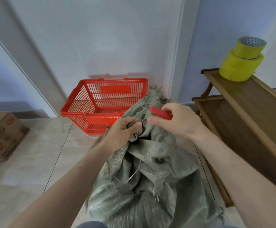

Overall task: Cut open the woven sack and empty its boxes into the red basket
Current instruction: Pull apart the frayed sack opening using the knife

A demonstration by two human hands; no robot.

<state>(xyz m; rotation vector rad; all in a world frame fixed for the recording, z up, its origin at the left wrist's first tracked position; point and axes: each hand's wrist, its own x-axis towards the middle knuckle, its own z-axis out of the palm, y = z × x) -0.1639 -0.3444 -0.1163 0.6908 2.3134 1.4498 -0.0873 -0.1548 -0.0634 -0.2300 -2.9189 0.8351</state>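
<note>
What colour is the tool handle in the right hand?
Red, ridged handle, gripped by the right hand; seen in the head view.

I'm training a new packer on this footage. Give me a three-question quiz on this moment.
1. True or false: the red basket already holds boxes.
2. Which hand holds the red cutter? A) left hand B) right hand
3. Fill in: the left hand grips the bunched top of the woven ____.

Key: 1. False, it looks empty. 2. B. 3. sack.
</note>
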